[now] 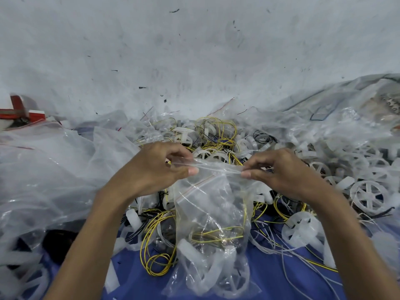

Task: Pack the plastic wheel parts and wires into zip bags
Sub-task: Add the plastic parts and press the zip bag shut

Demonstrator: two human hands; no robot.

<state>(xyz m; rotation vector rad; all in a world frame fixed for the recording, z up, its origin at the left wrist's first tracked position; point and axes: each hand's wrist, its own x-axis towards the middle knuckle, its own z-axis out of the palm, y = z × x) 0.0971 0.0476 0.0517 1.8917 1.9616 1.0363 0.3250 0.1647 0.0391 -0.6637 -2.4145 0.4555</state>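
A clear zip bag (213, 217) hangs between my hands, with white plastic wheel parts and yellow-green wires showing through its lower half. My left hand (155, 167) pinches the left end of the bag's top edge. My right hand (279, 169) pinches the right end, and the edge is stretched flat between them. Below and behind the bag lies a heap of loose white wheel parts (368, 193) and coiled yellow wires (151, 245).
A pile of empty clear bags (49, 169) lies to the left. More plastic sheeting (324, 109) lies at the right back. A red and white object (21, 109) sits at the far left. Blue cloth (281, 273) shows under the heap. A grey scuffed wall (194, 50) rises behind.
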